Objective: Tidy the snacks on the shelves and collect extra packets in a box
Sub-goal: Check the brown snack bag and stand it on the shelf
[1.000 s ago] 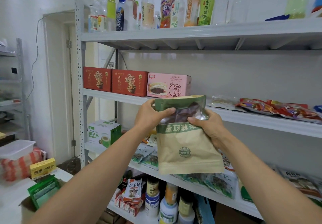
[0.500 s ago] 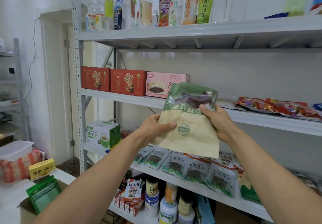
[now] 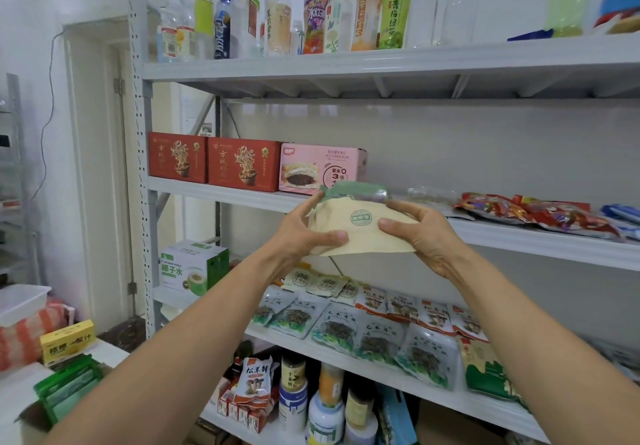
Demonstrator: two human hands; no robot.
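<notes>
I hold a tan paper packet (image 3: 360,233) with a green top and a round green stamp, tipped nearly flat, its top end over the front edge of the middle shelf (image 3: 519,236). My left hand (image 3: 304,233) grips its left side and my right hand (image 3: 422,233) grips its right side. Right behind it stands a pink cake box (image 3: 322,167). A cardboard box (image 3: 31,420) with green packets (image 3: 65,389) in it sits at the lower left.
Two red boxes (image 3: 214,164) stand left of the pink one, and red snack bags (image 3: 540,212) lie to the right. Bottles (image 3: 311,18) line the top shelf. Mushroom packets (image 3: 374,323) cover the lower shelf, beside a coconut water carton (image 3: 190,268). Jars (image 3: 325,406) stand below.
Both hands have raised the tan packet from upright in front of me, tilted it flat and pushed it towards the middle shelf beside the pink box.
</notes>
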